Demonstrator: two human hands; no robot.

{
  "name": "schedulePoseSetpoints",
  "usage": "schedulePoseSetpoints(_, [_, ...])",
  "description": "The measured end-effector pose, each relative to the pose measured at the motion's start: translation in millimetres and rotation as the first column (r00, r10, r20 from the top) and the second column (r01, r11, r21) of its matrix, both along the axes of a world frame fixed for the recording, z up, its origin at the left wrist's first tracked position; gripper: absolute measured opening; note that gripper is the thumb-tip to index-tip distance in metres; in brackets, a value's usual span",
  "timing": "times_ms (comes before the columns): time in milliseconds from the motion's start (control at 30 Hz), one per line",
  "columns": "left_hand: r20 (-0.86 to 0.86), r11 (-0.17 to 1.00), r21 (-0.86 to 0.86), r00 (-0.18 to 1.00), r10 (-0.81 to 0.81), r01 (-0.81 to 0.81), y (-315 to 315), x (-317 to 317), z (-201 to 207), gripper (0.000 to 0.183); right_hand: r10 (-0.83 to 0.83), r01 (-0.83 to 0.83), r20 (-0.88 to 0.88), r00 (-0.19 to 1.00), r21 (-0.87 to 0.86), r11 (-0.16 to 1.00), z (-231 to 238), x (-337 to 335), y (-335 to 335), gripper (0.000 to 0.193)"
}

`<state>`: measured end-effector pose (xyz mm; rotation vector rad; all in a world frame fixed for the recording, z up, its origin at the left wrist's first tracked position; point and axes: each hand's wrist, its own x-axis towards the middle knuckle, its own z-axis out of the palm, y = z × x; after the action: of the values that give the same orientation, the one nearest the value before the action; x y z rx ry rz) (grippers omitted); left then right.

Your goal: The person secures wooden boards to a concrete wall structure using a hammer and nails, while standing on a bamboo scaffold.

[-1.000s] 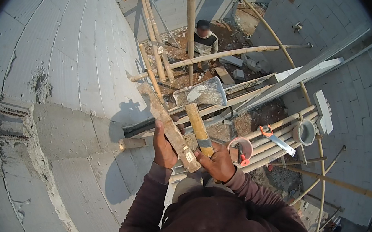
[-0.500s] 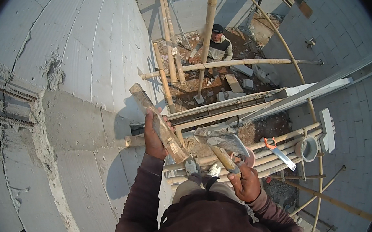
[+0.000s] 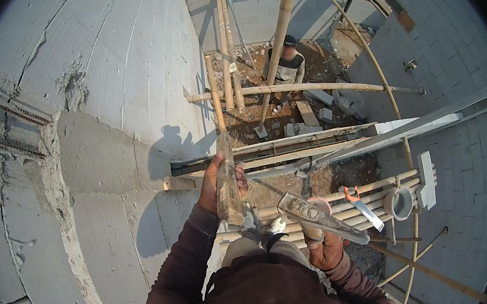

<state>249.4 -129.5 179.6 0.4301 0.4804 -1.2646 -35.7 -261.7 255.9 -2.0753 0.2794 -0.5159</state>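
My left hand (image 3: pixel 208 191) is closed round a short, rough wooden board (image 3: pixel 229 204) stained with mortar, held nearly upright in front of me. To its right, my right hand (image 3: pixel 327 252) grips a mortar-crusted tool (image 3: pixel 326 219) with a flat metal blade and a stubby wooden handle. Its blade slants down to the right above that hand and hides part of the fingers. Board and tool are apart. My shoes (image 3: pixel 277 226) show below, over the bamboo poles.
An orange-handled saw (image 3: pixel 363 207), a grey bucket (image 3: pixel 401 204), a pinkish bucket (image 3: pixel 320 203) and a pale block (image 3: pixel 426 182) sit at the bamboo poles (image 3: pixel 373 184). A block wall (image 3: pixel 108 227) rises close on my left. Below, a person (image 3: pixel 289 70) stands among rubble beyond a formwork beam (image 3: pixel 292 161).
The board has turned from leaning left to nearly upright. The tool has swung round to the right, its blade now crossing above my right hand. The person below has drawn an arm in.
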Motion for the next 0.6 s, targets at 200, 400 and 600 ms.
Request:
schedulePoseSetpoints(200, [0.105, 0.998, 0.042, 0.994, -0.043, 0.038, -3, -15, 17, 0.057, 0.03, -0.071, -0.408, 0.913, -0.087, 0.994, -13, 16, 13, 0.031])
schedulePoseSetpoints(400, [0.057, 0.999, 0.003, 0.997, -0.045, 0.045, 17, -12, 8, 0.058, -0.08, 0.099, -0.166, 0.983, 0.112, 0.989, -12, 14, 4, 0.032])
schedulePoseSetpoints(600, [0.056, 0.997, -0.02, 0.995, -0.078, 0.079, 9, -17, 4, 0.057, 0.012, -0.008, 0.067, 0.998, -0.051, 0.999, -8, 9, 25, 0.034])
